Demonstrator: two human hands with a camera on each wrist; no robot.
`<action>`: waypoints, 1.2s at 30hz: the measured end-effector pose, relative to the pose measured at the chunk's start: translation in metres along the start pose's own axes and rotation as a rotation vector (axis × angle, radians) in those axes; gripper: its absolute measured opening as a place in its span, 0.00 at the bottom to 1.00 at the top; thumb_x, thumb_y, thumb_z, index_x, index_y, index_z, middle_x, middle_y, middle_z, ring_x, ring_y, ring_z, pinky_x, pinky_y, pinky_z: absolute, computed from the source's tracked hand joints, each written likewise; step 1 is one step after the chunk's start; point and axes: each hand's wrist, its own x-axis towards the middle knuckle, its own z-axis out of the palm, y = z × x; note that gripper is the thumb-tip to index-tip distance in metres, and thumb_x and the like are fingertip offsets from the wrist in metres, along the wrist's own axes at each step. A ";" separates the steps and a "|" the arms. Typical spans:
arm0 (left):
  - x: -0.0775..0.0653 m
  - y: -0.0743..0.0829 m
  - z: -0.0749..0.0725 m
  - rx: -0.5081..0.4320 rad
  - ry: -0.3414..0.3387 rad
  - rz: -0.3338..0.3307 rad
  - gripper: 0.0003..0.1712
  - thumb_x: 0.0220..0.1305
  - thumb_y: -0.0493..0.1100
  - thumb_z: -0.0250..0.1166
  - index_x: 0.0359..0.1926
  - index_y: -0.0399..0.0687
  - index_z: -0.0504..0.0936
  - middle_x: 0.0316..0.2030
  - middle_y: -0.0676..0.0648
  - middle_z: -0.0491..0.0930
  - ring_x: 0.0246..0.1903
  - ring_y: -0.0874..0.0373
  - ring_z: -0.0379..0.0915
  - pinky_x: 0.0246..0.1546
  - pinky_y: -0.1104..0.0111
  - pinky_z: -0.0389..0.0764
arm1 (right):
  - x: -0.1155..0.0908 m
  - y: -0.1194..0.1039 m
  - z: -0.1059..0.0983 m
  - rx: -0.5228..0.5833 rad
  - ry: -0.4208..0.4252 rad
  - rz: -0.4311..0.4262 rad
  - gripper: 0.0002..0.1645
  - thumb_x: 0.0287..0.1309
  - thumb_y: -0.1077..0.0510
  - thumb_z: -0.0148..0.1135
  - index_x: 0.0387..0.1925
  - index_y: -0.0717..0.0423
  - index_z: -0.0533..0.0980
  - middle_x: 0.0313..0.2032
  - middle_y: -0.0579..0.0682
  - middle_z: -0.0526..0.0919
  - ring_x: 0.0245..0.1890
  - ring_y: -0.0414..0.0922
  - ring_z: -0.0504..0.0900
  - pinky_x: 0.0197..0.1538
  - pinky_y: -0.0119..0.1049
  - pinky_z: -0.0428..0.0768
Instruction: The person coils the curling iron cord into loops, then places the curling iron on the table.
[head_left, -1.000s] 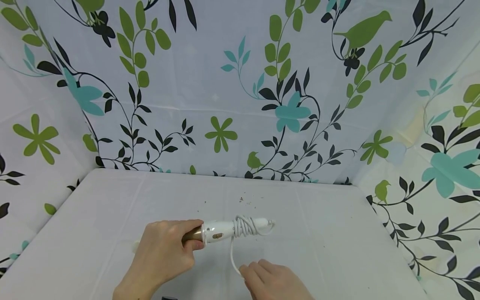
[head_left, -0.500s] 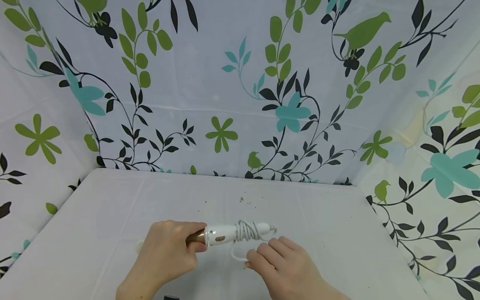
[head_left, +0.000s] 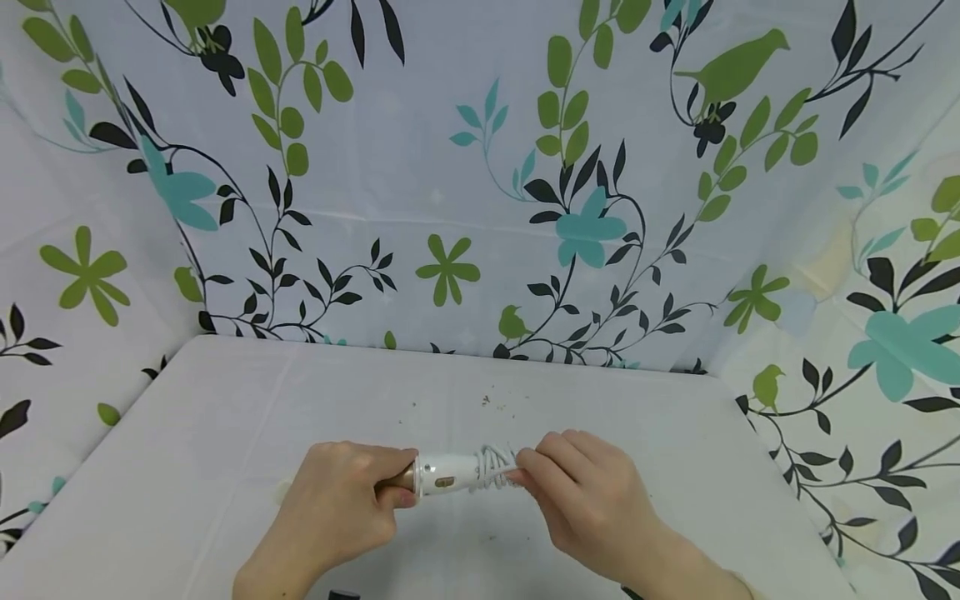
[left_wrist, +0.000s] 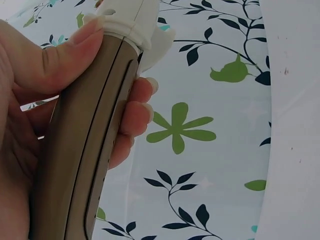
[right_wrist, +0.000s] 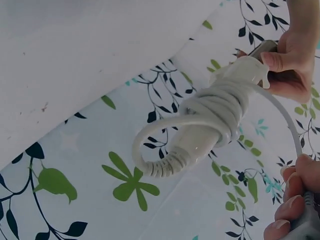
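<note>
My left hand (head_left: 337, 500) grips a curling iron by its brown-gold barrel (left_wrist: 85, 135), the thumb lying along it up to the white collar. The iron's white handle (head_left: 442, 477) points right in the head view, held over the table. A white cord (right_wrist: 215, 110) is wound in several turns around the handle and loops out at its far end. My right hand (head_left: 585, 504) pinches the loose length of cord close beside the handle's end. In the right wrist view, a grey plug-like end (right_wrist: 306, 224) sits within that hand's curled fingers.
Beneath the hands is a white table (head_left: 315, 392) with small brown specks (head_left: 487, 402) toward the back. A leaf-and-bird patterned curtain (head_left: 420, 167) rises behind it and on both sides. A small dark object (head_left: 343, 595) shows at the bottom edge.
My right hand has moved up and toward the handle's end, bringing the loose cord from below the iron up across the coils. The left hand keeps its grip, shifting slightly right.
</note>
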 end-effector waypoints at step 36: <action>-0.002 -0.001 0.002 -0.309 0.135 0.339 0.23 0.33 0.33 0.80 0.38 0.40 0.90 0.31 0.49 0.89 0.26 0.65 0.84 0.26 0.79 0.80 | -0.052 0.054 0.032 0.988 -0.523 0.668 0.07 0.65 0.60 0.63 0.40 0.54 0.85 0.30 0.47 0.84 0.29 0.42 0.81 0.35 0.33 0.82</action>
